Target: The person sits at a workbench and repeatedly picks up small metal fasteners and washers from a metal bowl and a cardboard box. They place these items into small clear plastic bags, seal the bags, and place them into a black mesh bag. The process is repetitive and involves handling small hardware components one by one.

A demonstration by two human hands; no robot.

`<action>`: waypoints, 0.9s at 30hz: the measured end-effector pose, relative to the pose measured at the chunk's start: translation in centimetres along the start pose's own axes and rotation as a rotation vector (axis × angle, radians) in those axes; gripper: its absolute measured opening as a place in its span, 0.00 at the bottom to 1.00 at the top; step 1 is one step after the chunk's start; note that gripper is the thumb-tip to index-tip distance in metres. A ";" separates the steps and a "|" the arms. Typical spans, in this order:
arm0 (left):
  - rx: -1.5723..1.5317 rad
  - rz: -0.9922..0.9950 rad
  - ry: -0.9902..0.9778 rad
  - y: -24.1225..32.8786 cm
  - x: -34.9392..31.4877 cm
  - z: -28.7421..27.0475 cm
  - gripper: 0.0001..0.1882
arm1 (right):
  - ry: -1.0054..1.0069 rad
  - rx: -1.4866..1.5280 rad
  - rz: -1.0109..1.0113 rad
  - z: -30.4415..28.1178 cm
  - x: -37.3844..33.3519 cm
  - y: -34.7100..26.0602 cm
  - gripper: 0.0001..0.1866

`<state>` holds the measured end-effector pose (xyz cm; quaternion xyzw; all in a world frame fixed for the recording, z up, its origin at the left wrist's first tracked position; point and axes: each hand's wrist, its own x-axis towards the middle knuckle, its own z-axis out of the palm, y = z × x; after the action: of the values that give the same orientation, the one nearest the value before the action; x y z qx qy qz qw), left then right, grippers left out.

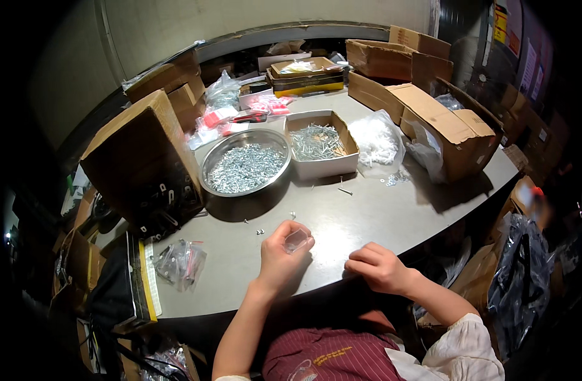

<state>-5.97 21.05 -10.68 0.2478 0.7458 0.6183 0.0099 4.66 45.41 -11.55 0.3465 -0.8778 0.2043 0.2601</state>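
My left hand [277,259] is closed around a small clear plastic bag [296,240], its mouth turned up above the table's near part. To its right, at the table's front edge, my right hand [381,269] has its fingers curled together; whatever they may hold is hidden. Beyond my left hand lie a few loose short screws [260,232]. A round metal bowl [243,194] full of small silvery screws [248,166] stands farther back. Beside it sits a white cardboard box [326,169] of long screws [316,141], with loose long screws [346,192] in front.
A clear bag of white plastic pieces [375,143] and scattered washers [396,178] lie right of the box. Large cartons [138,146] border the left, and an open carton [453,136] stands right. Filled zip bags [182,263] lie near left; red-and-white packets [269,105] lie behind the bowl.
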 end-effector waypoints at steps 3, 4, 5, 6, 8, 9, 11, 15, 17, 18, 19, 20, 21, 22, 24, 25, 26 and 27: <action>0.032 0.016 -0.033 0.2 -0.2 -0.2 0.07 | 0.126 0.179 0.027 0.3 3.8 0.1 0.23; 0.028 0.021 -0.046 -0.1 -0.2 -0.4 0.08 | 0.168 0.228 -0.001 0.4 5.5 0.1 0.16; 0.025 0.028 -0.059 -0.5 -0.2 -0.5 0.08 | 0.189 0.234 -0.019 0.4 7.2 -0.1 0.15; 0.046 0.031 -0.059 -0.7 -0.3 -0.6 0.09 | 0.210 0.242 -0.038 0.4 8.8 -0.5 0.15; 0.031 0.003 -0.068 -0.4 -0.4 -0.6 0.11 | 0.243 0.244 -0.089 0.6 10.9 -0.3 0.15; 0.024 -0.012 -0.071 -0.1 -0.3 -0.6 0.11 | 0.241 0.255 -0.101 0.7 11.5 -0.2 0.15; 0.018 0.006 -0.073 -0.1 -0.2 -0.5 0.13 | 0.212 0.279 -0.125 1.1 12.3 0.2 0.16; -0.032 0.049 -0.043 -0.4 -0.4 -0.2 0.17 | 0.154 0.318 -0.089 1.4 12.5 0.7 0.19; -0.071 0.058 -0.027 0.3 -0.2 -0.3 0.16 | 0.065 0.341 -0.116 0.6 12.5 1.1 0.20; -0.076 0.050 -0.025 0.2 -0.1 -0.3 0.16 | 0.026 0.315 -0.165 -0.1 12.7 1.2 0.19; -0.079 0.042 -0.024 0.1 -0.1 -0.3 0.16 | -0.010 0.289 -0.214 -0.8 13.0 1.0 0.19; -0.082 0.035 -0.022 0.0 -0.1 -0.4 0.16 | -0.094 0.224 -0.186 -1.1 13.0 1.0 0.17; -0.036 0.069 -0.007 0.0 0.1 -0.5 0.16 | -0.081 0.163 -0.164 -1.2 13.0 1.2 0.16; 0.011 0.102 0.011 -0.1 0.2 -0.7 0.17 | -0.068 0.106 -0.144 -1.1 12.9 1.2 0.16; 0.035 0.107 0.067 -0.5 0.2 -0.9 0.18 | -0.019 0.042 -0.099 -0.4 12.2 1.7 0.12; 0.068 0.169 0.139 -0.6 0.0 -1.1 0.17 | -0.015 0.093 -0.079 -0.6 12.3 1.5 0.11; 0.026 0.196 0.174 -1.8 -0.3 -1.2 0.14 | -0.002 0.153 0.007 -0.6 12.2 0.6 0.11; -0.011 0.221 0.210 -2.8 -0.7 -1.2 0.12 | 0.029 0.189 0.073 -0.3 11.8 0.2 0.11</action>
<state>-6.72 19.33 -13.24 0.2620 0.7075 0.6423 -0.1349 -2.77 39.83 -4.29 0.3344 -0.8627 0.3007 0.2314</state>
